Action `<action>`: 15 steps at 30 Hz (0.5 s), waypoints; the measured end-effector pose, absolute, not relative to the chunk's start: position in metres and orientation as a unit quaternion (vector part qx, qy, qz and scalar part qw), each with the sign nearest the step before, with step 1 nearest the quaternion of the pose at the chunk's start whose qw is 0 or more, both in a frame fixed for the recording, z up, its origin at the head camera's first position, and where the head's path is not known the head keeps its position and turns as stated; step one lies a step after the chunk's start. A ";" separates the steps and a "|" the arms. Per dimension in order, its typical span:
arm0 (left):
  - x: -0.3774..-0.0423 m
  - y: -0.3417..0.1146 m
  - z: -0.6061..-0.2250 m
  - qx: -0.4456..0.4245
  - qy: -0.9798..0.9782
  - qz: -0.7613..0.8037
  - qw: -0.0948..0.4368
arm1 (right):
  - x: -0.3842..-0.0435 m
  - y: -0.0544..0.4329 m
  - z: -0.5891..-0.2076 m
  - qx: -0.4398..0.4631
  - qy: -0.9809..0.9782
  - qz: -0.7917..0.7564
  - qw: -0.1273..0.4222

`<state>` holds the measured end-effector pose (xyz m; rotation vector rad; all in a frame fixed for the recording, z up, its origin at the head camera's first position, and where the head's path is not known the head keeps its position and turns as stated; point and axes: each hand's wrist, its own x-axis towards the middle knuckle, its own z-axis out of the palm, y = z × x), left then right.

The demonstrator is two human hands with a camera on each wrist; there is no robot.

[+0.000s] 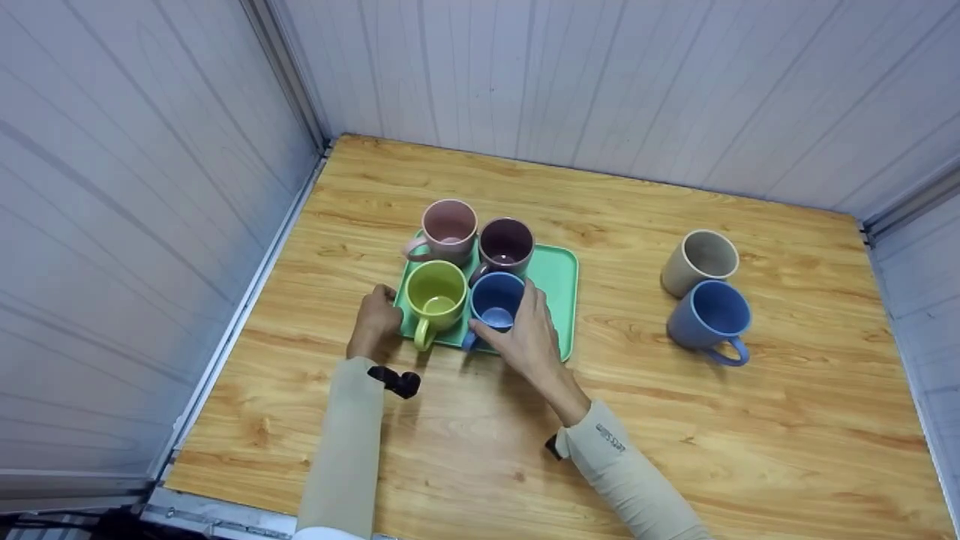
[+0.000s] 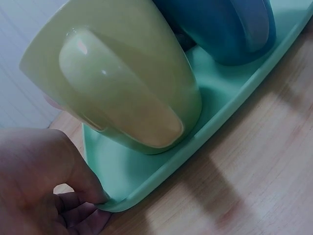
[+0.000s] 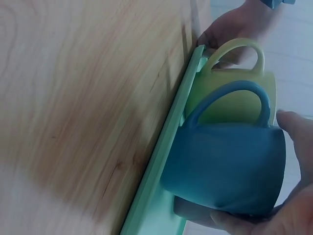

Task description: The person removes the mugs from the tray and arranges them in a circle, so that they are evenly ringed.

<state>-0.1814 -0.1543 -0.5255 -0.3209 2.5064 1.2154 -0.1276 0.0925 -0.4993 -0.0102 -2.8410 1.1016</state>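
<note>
Green rectangular tray (image 1: 556,292) on wood-grain desk (image 1: 750,442), near-left corner pinched by left hand (image 1: 374,320). On tray: yellow-green mug (image 1: 436,297), pink mug (image 1: 449,232), glossy blue mug (image 1: 495,298) gripped by right hand (image 1: 532,336), dark purple mug (image 1: 506,246). Farther right: beige cylindrical cup (image 1: 694,266), second blue mug (image 1: 706,315) just beside.

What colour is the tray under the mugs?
The tray is light green, clearest in the head view.

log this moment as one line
left hand: pinches green tray; right hand: holds blue mug beside yellow mug; beige mug: off tray
</note>
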 end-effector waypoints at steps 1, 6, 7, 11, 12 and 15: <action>-0.181 -0.154 -0.525 -0.115 0.880 0.430 0.169 | -0.128 0.091 -0.500 -0.007 -0.934 0.354 0.051; -0.181 -0.154 -0.525 -0.114 0.873 0.439 0.179 | -0.130 0.091 -0.500 -0.010 -0.936 0.346 0.058; -0.181 -0.154 -0.525 -0.116 0.871 0.441 0.181 | -0.130 0.092 -0.500 -0.007 -0.935 0.349 0.059; -0.181 -0.154 -0.525 -0.118 0.871 0.444 0.178 | -0.132 0.097 -0.500 0.004 -0.929 0.367 0.053; -0.181 -0.154 -0.525 -0.117 0.871 0.443 0.177 | -0.132 0.099 -0.500 0.008 -0.927 0.371 0.052; -0.181 -0.155 -0.525 -0.118 0.872 0.442 0.173 | -0.133 0.105 -0.500 0.018 -0.921 0.385 0.050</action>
